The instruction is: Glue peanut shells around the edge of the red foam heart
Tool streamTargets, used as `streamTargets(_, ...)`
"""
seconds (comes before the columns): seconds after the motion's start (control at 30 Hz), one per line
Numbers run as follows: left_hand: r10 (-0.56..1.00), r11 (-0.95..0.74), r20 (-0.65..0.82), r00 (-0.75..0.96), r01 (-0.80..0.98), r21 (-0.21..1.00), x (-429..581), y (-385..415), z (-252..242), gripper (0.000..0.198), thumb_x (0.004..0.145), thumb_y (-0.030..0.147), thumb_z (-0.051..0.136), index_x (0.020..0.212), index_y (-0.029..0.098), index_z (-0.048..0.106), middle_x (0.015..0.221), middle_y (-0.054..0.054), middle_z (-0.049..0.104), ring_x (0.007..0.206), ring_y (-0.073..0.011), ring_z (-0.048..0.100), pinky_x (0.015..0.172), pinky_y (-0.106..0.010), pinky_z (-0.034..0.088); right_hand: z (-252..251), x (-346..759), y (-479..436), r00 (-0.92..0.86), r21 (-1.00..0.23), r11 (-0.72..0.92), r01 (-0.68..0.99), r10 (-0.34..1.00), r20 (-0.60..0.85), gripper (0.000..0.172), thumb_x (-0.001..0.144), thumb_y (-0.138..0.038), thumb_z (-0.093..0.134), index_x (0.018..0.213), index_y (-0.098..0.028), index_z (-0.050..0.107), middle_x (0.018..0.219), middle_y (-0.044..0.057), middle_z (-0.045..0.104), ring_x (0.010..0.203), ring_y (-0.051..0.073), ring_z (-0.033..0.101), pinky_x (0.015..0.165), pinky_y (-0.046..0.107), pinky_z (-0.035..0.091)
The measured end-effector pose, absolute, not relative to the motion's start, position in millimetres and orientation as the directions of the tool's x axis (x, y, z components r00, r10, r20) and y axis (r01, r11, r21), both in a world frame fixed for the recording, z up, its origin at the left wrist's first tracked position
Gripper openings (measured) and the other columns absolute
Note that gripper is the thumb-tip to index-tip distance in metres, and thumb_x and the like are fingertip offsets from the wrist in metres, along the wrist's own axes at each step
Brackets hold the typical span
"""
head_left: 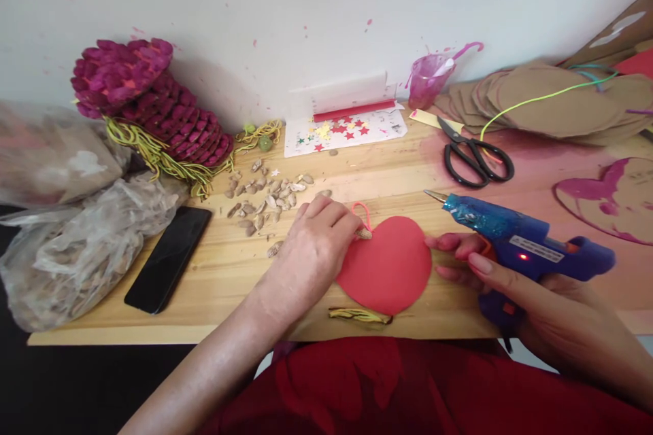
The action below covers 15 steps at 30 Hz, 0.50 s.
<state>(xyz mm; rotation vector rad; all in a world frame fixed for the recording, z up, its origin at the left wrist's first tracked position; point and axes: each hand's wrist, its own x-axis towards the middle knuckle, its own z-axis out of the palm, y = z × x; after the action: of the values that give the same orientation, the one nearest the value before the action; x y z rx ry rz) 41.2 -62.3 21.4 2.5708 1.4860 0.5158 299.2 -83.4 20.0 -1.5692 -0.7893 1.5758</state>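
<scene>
Between the fingertips of my left hand (324,238) is a peanut shell (364,234), at the upper left edge of a red heart-shaped cutout (390,268). An orange cord loop (361,207) sticks out at the cutout's top. My right hand (541,299) is wrapped round the grip of a blue hot glue gun (525,234); its red light is on and its nozzle points left, above the table. One fingertip of that hand is at the heart's right edge. Several more peanut shells (270,200) lie scattered beyond my left hand.
A phone (168,259) and plastic bags (92,251) lie left, near stacked magenta pieces (153,102). Behind are paper with star stickers (300,139), scissors (479,156) and a pink cup (428,78). Cardboard cutouts (541,98) are stacked right; a yellow string bundle (360,315) lies in front.
</scene>
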Motion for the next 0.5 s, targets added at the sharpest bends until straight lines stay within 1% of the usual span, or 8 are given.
streamTargets(0.1,0.859,-0.510,0.226,0.460,0.811,0.288,42,-62,19,0.016,0.101,0.020,0.053,0.098,0.016,0.068,0.097,-0.006,0.070,0.099,-0.0232,0.056,0.094,-0.042,0.046,19,299,-83,0.013,-0.841,-0.529,-0.117,0.845,-0.534,0.036,0.062,-0.047,0.090,0.090,-0.027,0.080,0.105,0.004,0.080,0.103,0.023,0.073,0.088,0.020,0.057)
streamTargets(0.23,0.861,-0.507,0.231,0.454,0.803,0.312,41,-61,19,0.012,0.099,0.018,0.056,0.098,0.018,0.068,0.097,-0.004,0.070,0.099,-0.0223,0.057,0.096,-0.042,0.046,22,295,-83,0.041,-0.848,-0.516,-0.121,0.851,-0.524,0.033,0.062,-0.048,0.090,0.085,-0.026,0.079,0.102,0.004,0.080,0.094,0.021,0.073,0.086,0.022,0.058)
streamTargets(0.33,0.852,-0.520,0.264,0.452,0.790,0.324,37,-60,20,0.012,0.097,0.015,0.059,0.105,0.019,0.068,0.099,-0.004,0.071,0.097,-0.0217,0.057,0.094,-0.039,0.047,22,295,-83,0.064,-0.858,-0.501,-0.116,0.858,-0.510,0.030,0.062,-0.048,0.089,0.080,-0.027,0.079,0.100,0.004,0.081,0.099,0.023,0.073,0.088,0.023,0.059)
streamTargets(0.43,0.847,-0.523,0.310,0.432,0.786,0.331,29,-59,20,0.016,0.095,0.013,0.061,0.109,0.019,0.067,0.100,-0.005,0.071,0.095,-0.0217,0.058,0.091,-0.039,0.048,15,302,-82,0.019,-0.853,-0.515,-0.090,0.855,-0.518,0.035,0.058,-0.048,0.091,0.085,-0.028,0.081,0.101,0.005,0.081,0.100,0.026,0.073,0.084,0.025,0.061)
streamTargets(0.5,0.852,-0.505,0.343,0.394,0.793,0.342,24,-58,21,0.010,0.095,0.015,0.062,0.102,0.018,0.068,0.096,-0.005,0.071,0.091,-0.0214,0.059,0.088,-0.039,0.048,8,309,-81,-0.003,-0.849,-0.524,-0.072,0.851,-0.525,0.039,0.057,-0.048,0.092,0.089,-0.028,0.082,0.105,0.006,0.081,0.101,0.027,0.074,0.083,0.025,0.061)
